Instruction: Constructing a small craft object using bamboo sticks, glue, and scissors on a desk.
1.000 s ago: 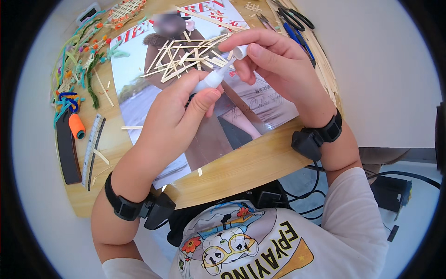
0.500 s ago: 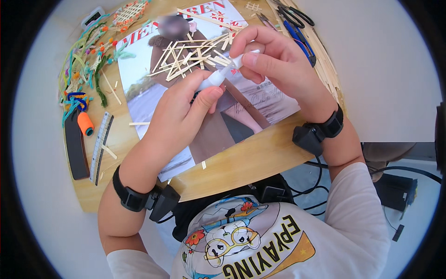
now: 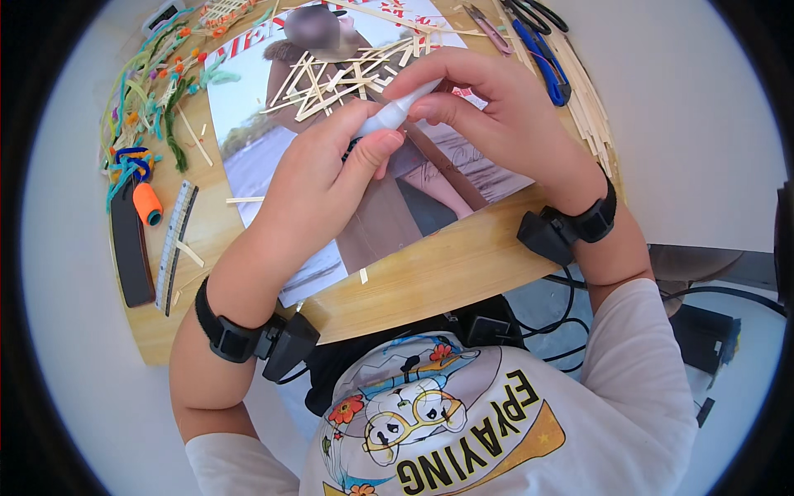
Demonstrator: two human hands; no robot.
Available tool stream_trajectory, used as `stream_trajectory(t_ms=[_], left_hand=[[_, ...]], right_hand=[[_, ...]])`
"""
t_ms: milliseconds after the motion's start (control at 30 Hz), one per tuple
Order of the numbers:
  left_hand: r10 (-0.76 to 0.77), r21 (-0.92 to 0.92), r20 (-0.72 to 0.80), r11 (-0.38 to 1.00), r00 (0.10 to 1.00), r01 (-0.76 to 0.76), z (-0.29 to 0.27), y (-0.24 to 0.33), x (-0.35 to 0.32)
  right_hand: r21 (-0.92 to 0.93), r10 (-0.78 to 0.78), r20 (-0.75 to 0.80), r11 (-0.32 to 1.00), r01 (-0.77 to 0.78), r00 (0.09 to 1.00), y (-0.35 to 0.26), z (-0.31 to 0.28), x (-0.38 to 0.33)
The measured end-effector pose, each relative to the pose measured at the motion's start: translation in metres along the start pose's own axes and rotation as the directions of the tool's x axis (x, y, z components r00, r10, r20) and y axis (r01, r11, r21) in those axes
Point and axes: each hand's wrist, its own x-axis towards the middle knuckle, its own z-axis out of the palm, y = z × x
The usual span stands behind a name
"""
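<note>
Both the left hand point(image 3: 318, 178) and right hand point(image 3: 496, 112) pinch a small white glue tube point(image 3: 395, 114), fingers closed around its light, probably squeezable body, best gripped mid-barrel.

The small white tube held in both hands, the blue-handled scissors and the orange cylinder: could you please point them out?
small white tube point(image 3: 395, 112), head view, bare middle.
blue-handled scissors point(image 3: 542, 58), head view, blue handle.
orange cylinder point(image 3: 146, 202), head view, its side.

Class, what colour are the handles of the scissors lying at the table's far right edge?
Blue, on the scissors, seen in the head view.
</note>
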Motion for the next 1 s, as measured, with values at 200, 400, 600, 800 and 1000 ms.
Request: stream_trajectory(t_ms=[200, 400, 600, 800, 1000], left_hand=[[-0.008, -0.004, 0.008, 1.000, 1.000, 0.008, 0.001, 0.001, 0.000], [-0.010, -0.050, 0.020, 0.999, 1.000, 0.011, 0.003, -0.005, -0.002], [-0.002, 0.033, 0.056, 0.999, 0.998, 0.000, 0.000, 0.001, 0.000], [-0.057, 0.007, 0.053, 0.998, 0.997, 0.057, -0.001, 0.005, -0.002], [-0.098, -0.033, 0.070, 0.994, 0.993, 0.101, -0.002, 0.006, -0.003]], right_hand=[[-0.170, 0.006, 0.010, 0.985, -0.004, 1.000, -0.005, -0.005, 0.000], [-0.378, -0.132, 0.058, 0.915, 0.145, 0.989, -0.003, -0.007, 0.000], [-0.502, -0.054, 0.151, 0.856, 0.123, 0.987, -0.015, -0.014, -0.001], [-0.298, -0.096, 0.066, 0.948, 0.111, 0.993, -0.015, -0.005, 0.001], [-0.272, -0.028, 0.038, 0.961, 0.037, 0.999, -0.018, -0.006, 0.002]])
